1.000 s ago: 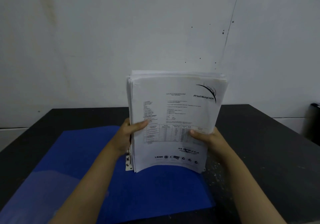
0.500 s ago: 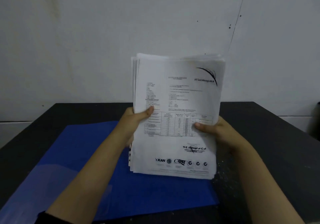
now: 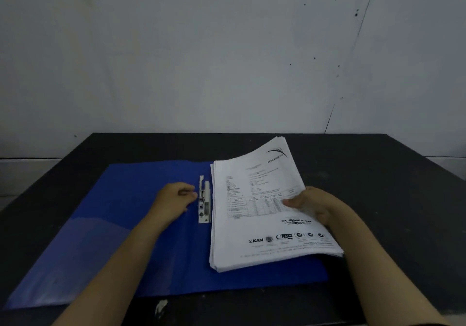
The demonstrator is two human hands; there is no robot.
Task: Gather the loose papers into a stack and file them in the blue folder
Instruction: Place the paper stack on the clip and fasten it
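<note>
There is one view only, from a wide-angle camera on the person's head. It looks forward and down across the black table (image 3: 378,187), close enough that both forearms run in from the bottom edge. The pale wall (image 3: 201,48) beyond the table's far edge fills the upper half. Straight lines bend slightly toward the edges.

A black table (image 3: 378,187) is filling the lower half of the view, its top scuffed and carrying a small white smear (image 3: 161,307) near the front edge. Behind it a pale grey wall (image 3: 201,48) is rising — dotted with dark specks at the upper right and crossed by a thin dark seam (image 3: 353,48) running slantwise down toward the table.
</note>
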